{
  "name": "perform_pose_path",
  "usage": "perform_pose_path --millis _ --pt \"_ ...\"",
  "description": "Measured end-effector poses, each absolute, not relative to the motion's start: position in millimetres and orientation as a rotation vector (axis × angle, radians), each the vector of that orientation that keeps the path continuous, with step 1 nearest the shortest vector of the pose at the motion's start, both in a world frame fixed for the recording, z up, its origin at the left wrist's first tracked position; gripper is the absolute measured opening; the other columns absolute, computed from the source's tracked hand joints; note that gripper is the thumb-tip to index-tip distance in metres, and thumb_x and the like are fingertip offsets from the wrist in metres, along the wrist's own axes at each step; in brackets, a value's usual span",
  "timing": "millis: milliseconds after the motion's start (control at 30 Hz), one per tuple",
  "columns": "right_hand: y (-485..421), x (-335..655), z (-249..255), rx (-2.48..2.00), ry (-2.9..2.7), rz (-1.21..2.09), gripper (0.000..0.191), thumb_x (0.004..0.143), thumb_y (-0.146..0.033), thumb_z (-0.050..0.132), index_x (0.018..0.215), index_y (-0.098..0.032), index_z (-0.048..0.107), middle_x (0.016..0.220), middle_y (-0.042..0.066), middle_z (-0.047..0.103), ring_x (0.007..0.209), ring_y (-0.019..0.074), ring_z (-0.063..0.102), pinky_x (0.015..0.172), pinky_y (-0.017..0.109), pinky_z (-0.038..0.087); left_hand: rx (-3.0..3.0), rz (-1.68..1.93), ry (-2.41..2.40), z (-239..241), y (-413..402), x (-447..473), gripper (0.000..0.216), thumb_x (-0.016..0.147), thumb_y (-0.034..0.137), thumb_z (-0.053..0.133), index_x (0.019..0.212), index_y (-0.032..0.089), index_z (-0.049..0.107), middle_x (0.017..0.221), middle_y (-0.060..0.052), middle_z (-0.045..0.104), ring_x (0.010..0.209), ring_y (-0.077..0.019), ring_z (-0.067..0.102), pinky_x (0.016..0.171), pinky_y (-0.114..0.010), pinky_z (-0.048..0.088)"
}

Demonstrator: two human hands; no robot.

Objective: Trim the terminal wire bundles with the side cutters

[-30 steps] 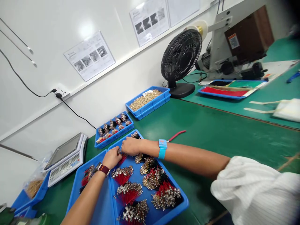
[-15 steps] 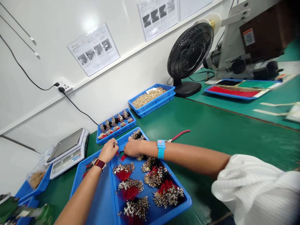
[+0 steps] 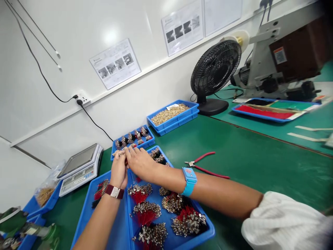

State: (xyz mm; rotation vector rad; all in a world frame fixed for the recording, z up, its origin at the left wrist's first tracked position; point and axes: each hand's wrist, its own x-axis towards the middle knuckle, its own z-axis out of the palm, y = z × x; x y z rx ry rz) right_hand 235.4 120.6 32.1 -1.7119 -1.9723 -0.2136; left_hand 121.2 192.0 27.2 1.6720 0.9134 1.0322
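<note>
Both hands meet above the far end of a blue tray [image 3: 205, 232] filled with bundles of red and black wires with metal terminals [image 3: 145, 210]. My left hand [image 3: 119, 170], with a dark red watch at the wrist, is closed round a small bundle of terminal wires [image 3: 120, 153] whose metal ends stick out at the top. My right hand [image 3: 140, 161], with a blue wrist strap, pinches the same bundle from the right. A second blue tray [image 3: 85, 215] lies under my left forearm with a few wire bundles [image 3: 100, 191].
Red-handled cutters [image 3: 201, 165] lie on the green bench right of the tray. Behind are a blue tray of bundles [image 3: 134, 138], a tray of gold terminals [image 3: 171, 114], a weighing scale [image 3: 79, 168], a black fan [image 3: 214, 74] and a machine [image 3: 275, 55].
Both hands have lifted off the tray and moved up and away from me with a small wire bundle between them. The view has shifted slightly, showing the cutters whole.
</note>
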Motion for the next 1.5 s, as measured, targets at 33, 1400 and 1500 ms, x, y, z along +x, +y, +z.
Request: perform_pose_path --millis 33,1400,1500 --pt "120 233 33 -1.724 -1.952 -0.176 0.046 0.102 -0.016 0.050 0.146 -0.002 0.045 0.133 0.026 0.059 0.118 0.0313 0.059 0.096 0.047 0.050 1.612 1.041 0.882 29 186 124 0.023 0.082 0.041 0.062 0.092 0.021 0.060 0.085 0.000 0.067 0.069 -0.0142 0.062 0.057 -0.024 0.044" --pt "91 242 13 -0.686 -2.201 0.108 0.065 0.094 -0.082 0.039 0.080 -0.021 0.060 0.074 0.000 0.057 0.068 0.0143 0.049 0.060 0.030 0.034 1.092 -0.027 0.325 -26 131 80 0.054 0.042 0.049 0.100 0.047 0.016 0.059 0.048 0.001 0.055 0.038 -0.0085 0.045 0.035 -0.023 0.026" --pt "86 233 10 -0.760 -2.126 0.036 0.066 0.104 -0.070 0.027 0.066 -0.021 0.048 0.062 -0.002 0.046 0.059 0.0131 0.039 0.056 0.030 0.029 1.229 -0.011 0.322 -20 128 79 0.053 0.046 0.054 0.097 0.051 0.015 0.061 0.052 0.002 0.054 0.045 -0.0086 0.042 0.043 -0.024 0.029"
